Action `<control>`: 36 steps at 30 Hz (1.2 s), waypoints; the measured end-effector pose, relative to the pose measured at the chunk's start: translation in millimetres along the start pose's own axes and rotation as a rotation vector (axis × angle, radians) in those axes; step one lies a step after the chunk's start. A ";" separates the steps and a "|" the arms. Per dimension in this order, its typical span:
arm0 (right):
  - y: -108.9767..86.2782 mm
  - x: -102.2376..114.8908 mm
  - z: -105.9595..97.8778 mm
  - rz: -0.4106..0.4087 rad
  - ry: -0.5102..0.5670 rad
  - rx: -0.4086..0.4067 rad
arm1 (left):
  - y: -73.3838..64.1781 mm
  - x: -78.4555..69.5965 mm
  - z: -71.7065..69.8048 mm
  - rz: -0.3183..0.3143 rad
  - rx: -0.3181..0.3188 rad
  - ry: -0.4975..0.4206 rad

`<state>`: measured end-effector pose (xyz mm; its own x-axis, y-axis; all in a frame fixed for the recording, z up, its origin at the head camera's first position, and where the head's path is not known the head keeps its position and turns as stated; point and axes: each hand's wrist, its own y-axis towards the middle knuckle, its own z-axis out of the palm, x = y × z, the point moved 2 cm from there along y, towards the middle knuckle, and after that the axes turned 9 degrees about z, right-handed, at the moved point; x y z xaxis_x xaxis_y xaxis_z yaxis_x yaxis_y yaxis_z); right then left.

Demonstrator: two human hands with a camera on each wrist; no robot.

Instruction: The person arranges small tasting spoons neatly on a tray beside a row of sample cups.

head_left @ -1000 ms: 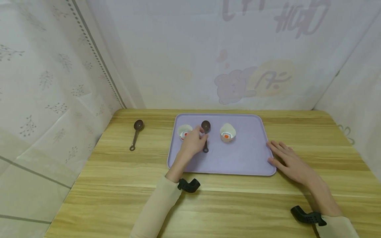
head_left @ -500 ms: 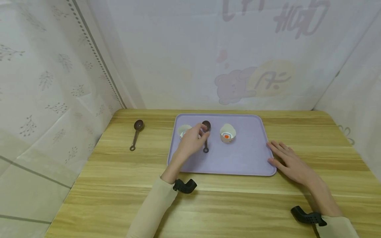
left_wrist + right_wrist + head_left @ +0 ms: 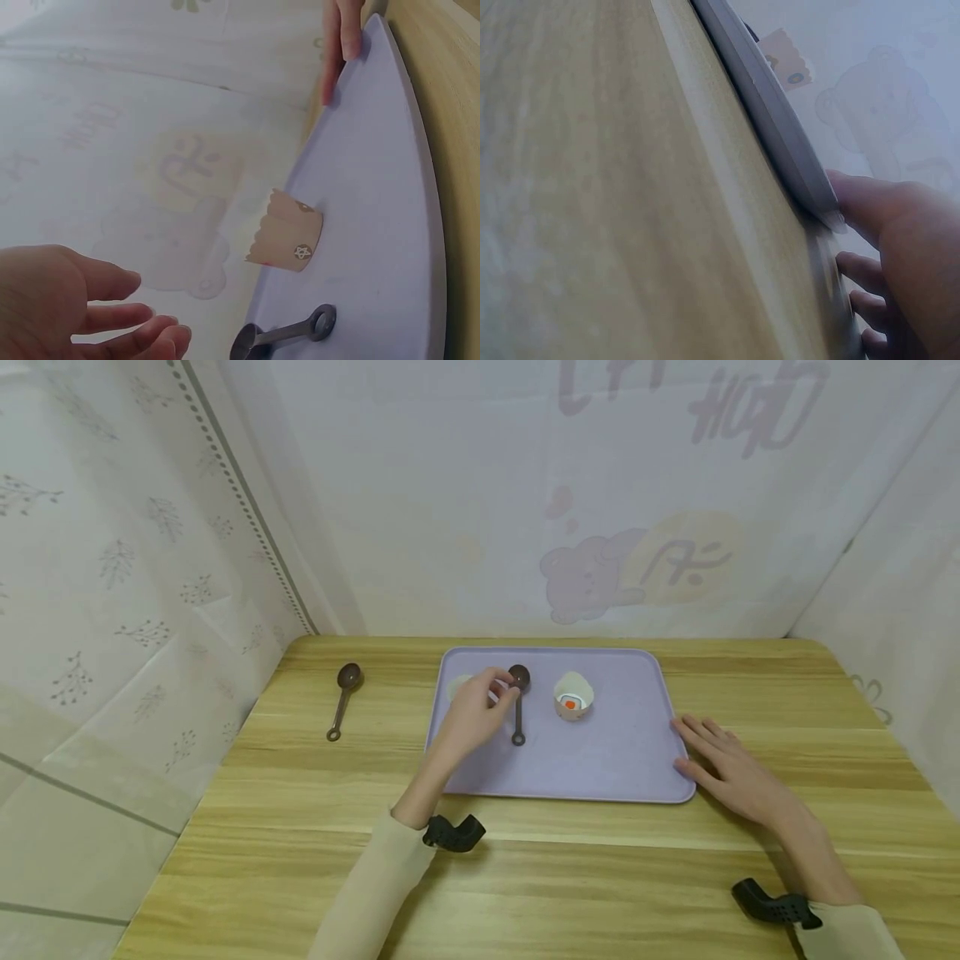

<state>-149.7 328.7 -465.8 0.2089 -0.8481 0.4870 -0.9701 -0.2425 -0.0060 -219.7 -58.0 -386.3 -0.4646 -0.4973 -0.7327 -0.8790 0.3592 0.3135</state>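
My left hand (image 3: 477, 712) hovers over the left part of the lilac tray (image 3: 607, 772), fingers loosely bent with nothing between them. Beside its fingertips lies a dark brown measuring spoon (image 3: 518, 714), bowl toward the back. A paper baking cup (image 3: 573, 696) with a scalloped rim stands right of that spoon; inside is a small white piece with an orange spot and blue edging. Mostly hidden behind my left hand is a second baking cup (image 3: 456, 686). At the tray's right edge, my right hand (image 3: 738, 781) rests with straight fingers, its thumb touching the rim.
Another brown measuring spoon (image 3: 343, 700) lies on the wooden table (image 3: 585, 877), left of the tray. Printed cloth (image 3: 420, 527) hangs behind the table and at both sides. Each wrist wears a black camera mount (image 3: 454, 833).
My left hand has drawn slightly left and toward me, covering more of the left baking cup. The spoons, tray and right hand stay where they were.
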 end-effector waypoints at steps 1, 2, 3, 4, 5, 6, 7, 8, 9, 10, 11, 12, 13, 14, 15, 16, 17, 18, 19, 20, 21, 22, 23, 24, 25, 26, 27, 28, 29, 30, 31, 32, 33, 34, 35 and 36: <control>0.0 0.0 0.0 0.001 0.000 0.002 | -0.3 -0.1 -1.3 0.005 -0.012 -0.005; 0.0 0.0 -0.1 0.002 0.001 0.004 | -0.8 -0.1 -2.6 0.008 -0.025 -0.008; -0.1 0.1 -0.1 0.005 0.001 0.007 | -1.2 0.3 -3.8 0.011 -0.038 -0.013; -0.1 0.2 -0.2 0.005 0.002 0.008 | -1.7 0.8 -4.9 0.012 -0.049 -0.014; -0.1 0.3 -0.3 0.006 0.003 0.009 | -2.0 1.2 -6.0 0.017 -0.060 -0.017; -0.1 0.5 -0.4 0.006 0.004 0.010 | -2.6 1.8 -7.0 0.021 -0.069 -0.020; -0.1 0.7 -0.5 0.006 0.005 0.010 | -3.0 2.3 -7.8 0.026 -0.075 -0.022; -0.2 0.9 -0.6 0.006 0.004 0.009 | -3.6 3.0 -8.5 0.029 -0.077 -0.025; -0.2 1.0 -0.7 0.005 0.003 0.008 | -4.1 3.6 -9.1 0.032 -0.079 -0.028; -0.3 1.2 -0.7 0.003 0.000 0.006 | -4.5 4.3 -9.5 0.036 -0.079 -0.028; -0.3 1.4 -0.8 0.003 0.000 0.005 | -5.1 4.7 -10.1 0.040 -0.081 -0.031; -0.4 1.4 -0.8 0.002 -0.002 0.005 | -6.0 5.4 -10.6 0.039 -0.081 -0.038; -0.5 1.5 -0.7 0.003 -0.005 0.005 | -6.8 5.9 -11.2 0.037 -0.083 -0.044; -0.5 1.6 -0.7 0.003 -0.006 0.005 | -7.6 6.2 -12.1 0.033 -0.086 -0.049; -0.3 1.4 -0.6 0.001 -0.005 0.005 | -8.3 6.4 -13.1 0.029 -0.090 -0.054; -0.2 1.3 -0.6 0.001 -0.004 0.005 | -8.9 7.0 -14.0 0.028 -0.097 -0.053; -0.1 1.1 -0.5 0.002 -0.002 0.006 | -9.5 7.7 -15.1 0.025 -0.105 -0.055; -0.1 1.1 -0.6 0.002 -0.002 0.006 | -10.2 8.4 -16.4 0.022 -0.111 -0.060; 0.0 1.2 -0.7 0.002 -0.001 0.005 | -10.7 8.8 -18.0 0.023 -0.117 -0.063; 0.1 1.3 -0.7 0.001 0.000 0.005 | -11.2 9.5 -19.6 0.025 -0.124 -0.063; 0.0 1.5 -0.8 0.000 0.000 0.005 | -11.9 10.6 -20.9 0.028 -0.130 -0.065; -0.1 1.8 -0.9 0.000 0.000 0.004 | -12.6 11.7 -22.2 0.031 -0.136 -0.067; -0.2 2.1 -1.1 -0.001 0.001 0.003 | -13.5 12.5 -23.8 0.029 -0.140 -0.075; -0.3 2.4 -1.2 -0.003 0.002 0.001 | -14.6 13.2 -25.5 0.029 -0.143 -0.083; -0.3 2.5 -1.1 -0.004 0.002 0.000 | -15.4 14.2 -26.8 0.029 -0.148 -0.084; -0.4 2.5 -1.1 -0.006 0.002 -0.001 | -16.3 15.1 -28.1 0.027 -0.154 -0.083; -0.4 2.3 -1.0 -0.007 0.001 -0.002 | -17.1 16.1 -29.4 0.024 -0.157 -0.084; -0.3 2.1 -0.9 -0.008 0.001 -0.003 | -17.9 17.0 -30.8 0.021 -0.162 -0.081; -0.2 1.9 -0.7 -0.008 0.001 -0.003 | -18.6 18.1 -32.2 0.018 -0.164 -0.080; -0.2 1.7 -0.6 -0.008 0.001 -0.003 | -19.2 19.2 -33.6 0.016 -0.166 -0.078; -0.2 1.5 -0.5 -0.008 0.001 -0.004 | -19.8 20.4 -35.1 0.014 -0.167 -0.074; -0.2 1.3 -0.4 -0.008 0.002 -0.004 | -20.5 21.5 -36.6 0.010 -0.168 -0.071; -0.1 1.1 -0.3 -0.007 0.002 -0.004 | -21.3 22.6 -38.3 0.007 -0.170 -0.066; 0.0 1.0 -0.2 -0.007 0.003 -0.004 | -22.1 24.0 -39.8 0.007 -0.171 -0.060; 0.1 1.0 -0.2 -0.007 0.003 -0.004 | -22.9 25.1 -41.5 0.004 -0.173 -0.059; 0.2 1.0 -0.2 -0.007 0.004 -0.003 | -23.7 26.2 -43.1 0.001 -0.176 -0.055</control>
<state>-149.7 327.9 -465.1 0.2153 -0.8445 0.4904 -0.9690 -0.2471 -0.0002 -215.7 -113.6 -386.8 -0.4633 -0.4509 -0.7629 -0.8859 0.2139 0.4116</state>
